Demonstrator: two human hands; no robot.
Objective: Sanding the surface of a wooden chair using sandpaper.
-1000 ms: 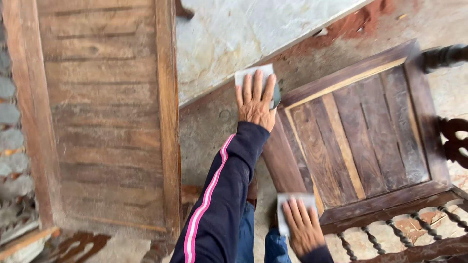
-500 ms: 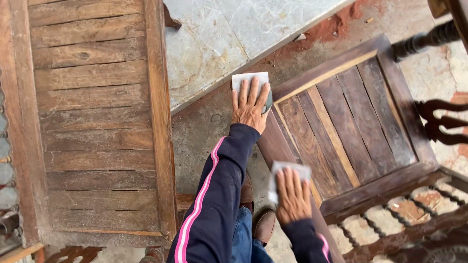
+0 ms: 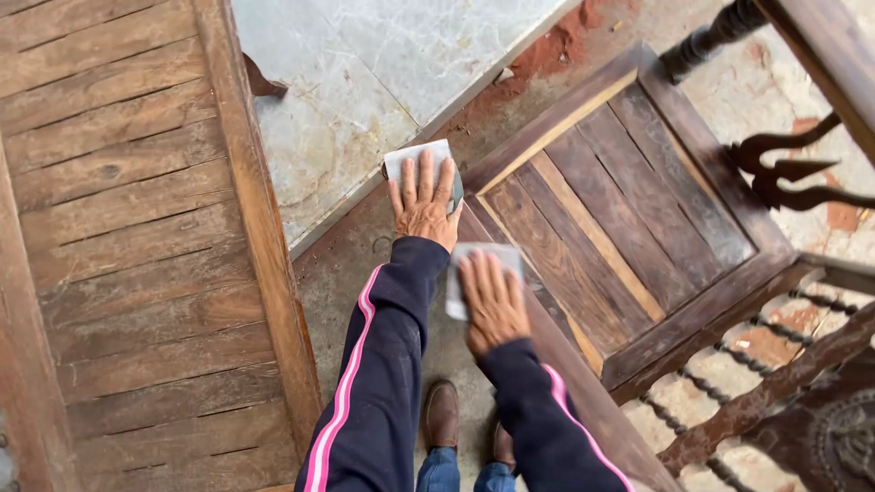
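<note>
A: Where does each sheet lie relative to the hands?

B: The left hand [image 3: 424,202] lies flat on a grey rectangular sheet of sandpaper [image 3: 415,157], which is on the corner of the brown wooden slatted frame [image 3: 629,219]. The sheet's far edge shows beyond the fingertips. The right hand [image 3: 490,301] covers a second grey sandpaper sheet [image 3: 456,278] on the near rail of the same frame; its edges show past the fingers and at the thumb side.

A: Hand state and pose?

B: Both hands are open, palms down, fingers extended and slightly spread, pressing rather than gripping. The left arm reaches further forward; the right is bent closer to the body. Both sleeves are dark navy with a pink stripe [image 3: 342,401].

A: Surroundings?

B: A weathered plank panel [image 3: 128,237] stands to the left, and a pale marble slab [image 3: 365,82] lies beyond the hands.
</note>
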